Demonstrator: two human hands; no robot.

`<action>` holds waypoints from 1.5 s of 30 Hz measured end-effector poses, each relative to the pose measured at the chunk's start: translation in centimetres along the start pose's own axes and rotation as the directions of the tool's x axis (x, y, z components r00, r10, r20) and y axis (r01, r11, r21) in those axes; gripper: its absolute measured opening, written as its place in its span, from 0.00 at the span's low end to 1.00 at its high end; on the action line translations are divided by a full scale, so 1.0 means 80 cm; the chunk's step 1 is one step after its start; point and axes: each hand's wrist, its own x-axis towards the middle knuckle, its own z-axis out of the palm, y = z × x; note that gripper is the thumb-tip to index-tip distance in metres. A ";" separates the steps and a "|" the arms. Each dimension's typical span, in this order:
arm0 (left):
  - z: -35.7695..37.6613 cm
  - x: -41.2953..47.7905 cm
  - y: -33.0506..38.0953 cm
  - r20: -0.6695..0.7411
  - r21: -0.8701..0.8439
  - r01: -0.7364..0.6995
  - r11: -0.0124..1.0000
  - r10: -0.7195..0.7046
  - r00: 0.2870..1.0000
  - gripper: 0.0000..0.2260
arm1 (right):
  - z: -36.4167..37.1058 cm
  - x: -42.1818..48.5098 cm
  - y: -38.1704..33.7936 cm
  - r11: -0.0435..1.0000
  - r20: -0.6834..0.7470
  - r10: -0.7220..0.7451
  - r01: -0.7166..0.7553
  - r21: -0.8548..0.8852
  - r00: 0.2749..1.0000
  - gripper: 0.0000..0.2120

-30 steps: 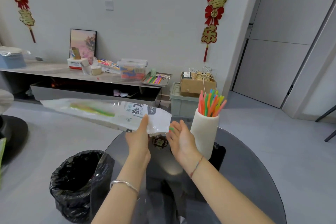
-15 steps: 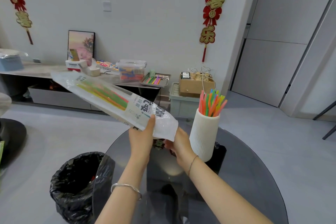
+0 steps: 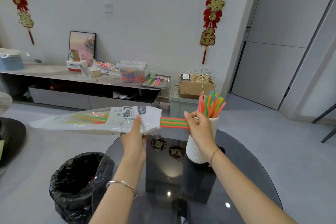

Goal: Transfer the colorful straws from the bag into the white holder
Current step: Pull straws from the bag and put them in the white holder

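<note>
The long clear plastic bag carries a white printed panel with dark grey lettering and touches of teal. The thin plastic straws poking from its mouth lie in bands of green and orange. The tall ribbed cylinder holder is plain white, lined with fine vertical grooves. The bunched plastic straws standing in it are pink, orange, green, yellow and blue. The round glass table is a smoky dark grey. By its left edge, the crinkled plastic bin liner is glossy black. The paper wall hangings are red with gold characters.
</note>
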 end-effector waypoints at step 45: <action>0.035 -0.013 -0.054 0.039 -0.220 0.287 0.932 -0.286 0.957 0.25 | -0.119 0.121 -0.128 0.855 -0.127 -0.021 0.083 0.511 0.992 0.18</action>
